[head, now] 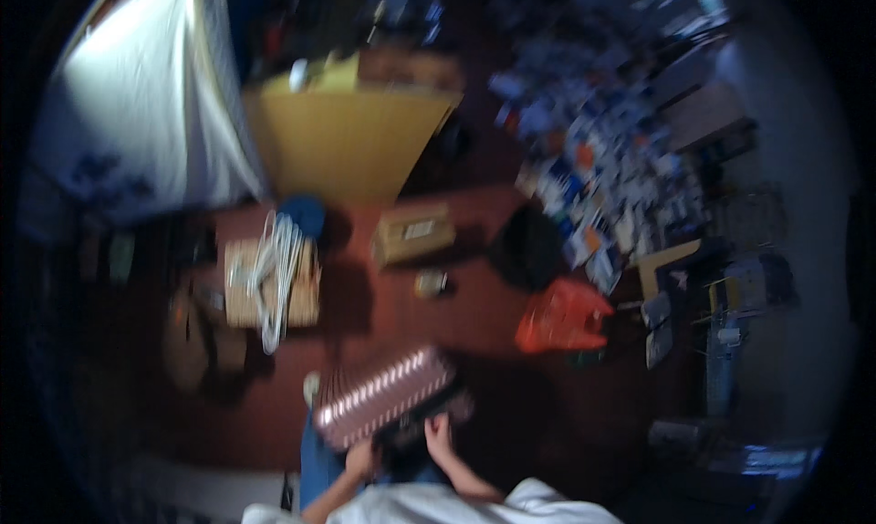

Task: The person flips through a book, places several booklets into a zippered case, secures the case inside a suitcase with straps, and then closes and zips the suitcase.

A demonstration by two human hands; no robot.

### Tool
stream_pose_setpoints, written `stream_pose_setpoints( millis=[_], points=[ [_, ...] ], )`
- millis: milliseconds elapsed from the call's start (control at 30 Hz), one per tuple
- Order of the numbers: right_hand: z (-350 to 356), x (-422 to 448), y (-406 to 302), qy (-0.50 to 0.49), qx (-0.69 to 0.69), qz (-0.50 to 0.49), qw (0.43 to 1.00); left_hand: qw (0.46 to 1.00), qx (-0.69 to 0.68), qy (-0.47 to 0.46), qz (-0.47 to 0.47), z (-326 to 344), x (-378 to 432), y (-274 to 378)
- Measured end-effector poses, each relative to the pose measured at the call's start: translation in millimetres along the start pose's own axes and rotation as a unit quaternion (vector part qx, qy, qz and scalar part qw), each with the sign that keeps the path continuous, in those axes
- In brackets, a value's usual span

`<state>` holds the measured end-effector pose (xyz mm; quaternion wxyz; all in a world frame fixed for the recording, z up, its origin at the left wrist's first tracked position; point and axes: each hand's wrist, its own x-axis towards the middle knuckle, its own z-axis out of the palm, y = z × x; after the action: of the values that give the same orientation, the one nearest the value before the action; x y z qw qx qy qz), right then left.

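Observation:
A small pink ribbed hard-shell case [387, 395] rests tilted on my lap, over blue-clad legs. My left hand [361, 457] is at its lower edge, near the left end; its fingers are partly hidden and blurred. My right hand [439, 434] touches the case's dark front edge, right of the middle, with fingers bent; blur hides whether it grips anything. Beyond the case, a small jar-like container [430, 283] and a brown cardboard box [415, 234] sit on the red floor.
Left, white clothes hangers [275, 284] lie on a woven-looking box [239, 305], by a blue round object [302, 214] and a brown bag [188, 343]. Right are a red plastic bag [564, 319], a black bag [527, 247] and a heap of packets [602, 161]. A large cardboard panel [342, 141] stands ahead.

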<state>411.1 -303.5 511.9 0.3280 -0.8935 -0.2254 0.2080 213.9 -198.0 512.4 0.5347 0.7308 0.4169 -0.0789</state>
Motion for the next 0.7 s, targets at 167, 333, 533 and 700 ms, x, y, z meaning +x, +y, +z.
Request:
stream_pose_setpoints(
  millis=[167,333,533,700],
  points=[
    [45.2,-7.3,13.2,-0.009,-0.096,0.213,0.972,0.985,0.078,-0.055,-0.142,-52.1,-27.8,-33.2],
    [42.2,-3.8,-16.8,-0.029,-0.185,0.268,0.945,0.989,0.084,-0.003,-0.121,-90.9,-47.5,-25.9],
    [42.6,4.7,-3.5,-0.074,-0.207,0.263,0.939,0.984,0.060,0.040,-0.164,-91.4,-52.1,-16.0],
    [26.1,11.6,-17.1,-0.130,-0.176,0.274,0.937,0.980,0.039,0.034,-0.190,-81.8,-49.2,-18.7]
  ],
)
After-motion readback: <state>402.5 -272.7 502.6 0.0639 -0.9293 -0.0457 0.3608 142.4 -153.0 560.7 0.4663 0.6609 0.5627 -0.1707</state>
